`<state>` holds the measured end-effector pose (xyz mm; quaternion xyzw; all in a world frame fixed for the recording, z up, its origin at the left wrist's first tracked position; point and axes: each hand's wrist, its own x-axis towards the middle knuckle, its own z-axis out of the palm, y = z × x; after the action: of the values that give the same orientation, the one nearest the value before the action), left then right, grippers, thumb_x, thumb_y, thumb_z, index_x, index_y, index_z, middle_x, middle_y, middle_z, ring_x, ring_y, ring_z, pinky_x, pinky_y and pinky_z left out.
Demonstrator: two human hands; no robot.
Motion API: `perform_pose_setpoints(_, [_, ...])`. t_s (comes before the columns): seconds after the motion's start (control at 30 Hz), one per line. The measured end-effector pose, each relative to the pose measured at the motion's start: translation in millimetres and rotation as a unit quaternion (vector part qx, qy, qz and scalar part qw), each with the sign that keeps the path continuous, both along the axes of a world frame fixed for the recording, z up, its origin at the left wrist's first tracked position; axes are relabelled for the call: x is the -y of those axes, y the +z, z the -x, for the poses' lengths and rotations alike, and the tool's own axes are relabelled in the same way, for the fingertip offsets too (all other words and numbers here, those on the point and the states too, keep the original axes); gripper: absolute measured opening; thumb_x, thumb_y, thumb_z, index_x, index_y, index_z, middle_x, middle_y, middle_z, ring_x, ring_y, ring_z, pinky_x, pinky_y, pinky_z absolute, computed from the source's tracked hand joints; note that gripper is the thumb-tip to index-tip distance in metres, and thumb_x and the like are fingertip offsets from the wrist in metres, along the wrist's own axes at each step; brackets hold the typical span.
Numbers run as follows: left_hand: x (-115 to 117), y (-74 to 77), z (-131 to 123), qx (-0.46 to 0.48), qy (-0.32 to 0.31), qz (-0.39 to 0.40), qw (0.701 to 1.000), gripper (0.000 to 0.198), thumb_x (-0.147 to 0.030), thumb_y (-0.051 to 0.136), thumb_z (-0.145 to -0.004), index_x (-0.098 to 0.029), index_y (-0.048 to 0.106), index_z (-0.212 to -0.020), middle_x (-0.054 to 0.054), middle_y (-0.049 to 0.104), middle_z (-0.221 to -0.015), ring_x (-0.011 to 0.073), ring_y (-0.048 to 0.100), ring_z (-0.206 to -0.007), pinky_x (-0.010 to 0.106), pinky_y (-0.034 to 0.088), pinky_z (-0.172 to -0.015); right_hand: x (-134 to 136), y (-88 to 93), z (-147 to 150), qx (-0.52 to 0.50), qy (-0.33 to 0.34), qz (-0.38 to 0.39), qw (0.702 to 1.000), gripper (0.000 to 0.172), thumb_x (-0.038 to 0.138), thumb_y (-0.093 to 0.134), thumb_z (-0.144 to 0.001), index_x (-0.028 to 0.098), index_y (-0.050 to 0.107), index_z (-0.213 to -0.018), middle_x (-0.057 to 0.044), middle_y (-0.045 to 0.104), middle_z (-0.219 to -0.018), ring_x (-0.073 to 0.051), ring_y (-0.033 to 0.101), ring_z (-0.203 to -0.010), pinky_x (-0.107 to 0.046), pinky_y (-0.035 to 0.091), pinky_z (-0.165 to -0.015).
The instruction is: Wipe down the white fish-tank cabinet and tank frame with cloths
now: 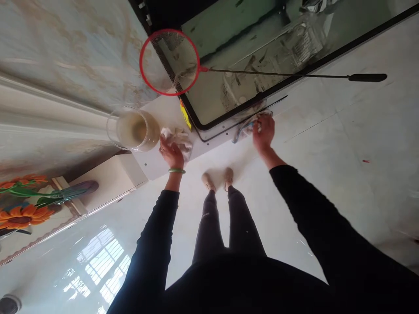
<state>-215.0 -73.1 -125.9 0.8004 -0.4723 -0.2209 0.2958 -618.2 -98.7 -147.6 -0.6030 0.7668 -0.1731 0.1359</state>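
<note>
My left hand, with a green bangle at the wrist, is closed on the edge of a crumpled white cloth on the white stand. To its left stands a round glass vase of cloudy water. My right hand, wearing a ring, is closed on a bunched pale cloth with blue on it, beside the front of the fish tank. Part of that bundle is hidden by the fingers. A red-hooped fish net lies across the tank's open top, its black handle jutting right.
Several dark fish and clear plastic baskets show in the tank. A yellow label is near the tank's corner. Orange artificial flowers in a vase are at the left. My feet stand on the glossy floor.
</note>
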Motion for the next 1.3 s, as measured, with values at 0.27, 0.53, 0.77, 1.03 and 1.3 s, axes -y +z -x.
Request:
perform_pose_setpoints(0.27, [-6.1,-6.7,31.4,0.057,-0.08,-0.069,0.993,0.066,-0.015,0.065,-0.101,-0.006,0.057,-0.167,0.028,0.023,-0.191,0.0436,0.012,-0.182,0.066,0.017,-0.147,-35.2,-10.3,-93.2,0.08,0.156,0.0,0.985,0.025,0.035,0.064,-0.103,0.022,0.077,-0.119,-0.016,0.076,-0.143,-0.036,0.06,-0.149,-0.058,0.043,-0.136])
perform_pose_setpoints(0.53, [9.8,6.1,38.7,0.108,-0.017,-0.132,0.985,0.044,-0.014,0.06,-0.098,-0.006,0.071,-0.14,0.032,0.04,-0.181,0.0435,0.029,-0.177,0.065,0.022,-0.147,5.7,7.6,37.8,0.032,0.047,-0.018,0.998,0.049,0.006,0.053,-0.088,0.007,0.072,-0.133,-0.028,0.068,-0.151,-0.04,0.056,-0.149,-0.063,0.041,-0.135])
perform_pose_setpoints(0.77, [-27.1,26.4,101.3,0.109,0.024,-0.062,0.992,0.041,-0.014,0.059,-0.096,-0.012,0.068,-0.136,0.03,0.052,-0.169,0.042,0.038,-0.17,0.067,0.028,-0.143,-9.6,15.8,-34.2,0.169,0.315,-0.032,0.933,0.04,0.007,0.056,-0.1,0.021,0.08,-0.128,-0.01,0.079,-0.146,-0.029,0.063,-0.146,-0.047,0.049,-0.133])
perform_pose_setpoints(1.03, [-21.0,6.9,179.8,0.085,-0.129,-0.144,0.977,0.01,-0.024,0.069,-0.101,-0.023,0.065,-0.092,0.02,0.074,-0.11,0.0404,0.069,-0.121,0.061,0.053,-0.12,31.7,6.3,100.6,0.135,0.118,-0.026,0.983,0.049,0.011,0.044,-0.104,0.016,0.076,-0.14,-0.017,0.072,-0.155,-0.037,0.056,-0.157,-0.062,0.044,-0.135])
perform_pose_setpoints(1.3, [10.2,23.1,202.8,0.227,-0.153,-0.265,0.925,0.02,-0.022,0.057,-0.104,-0.013,0.069,-0.117,0.032,0.076,-0.124,0.0487,0.07,-0.126,0.065,0.056,-0.111,9.9,28.1,-2.8,0.249,0.31,-0.005,0.917,0.042,-0.001,0.054,-0.101,0.019,0.084,-0.123,-0.012,0.083,-0.139,-0.029,0.07,-0.14,-0.048,0.058,-0.125])
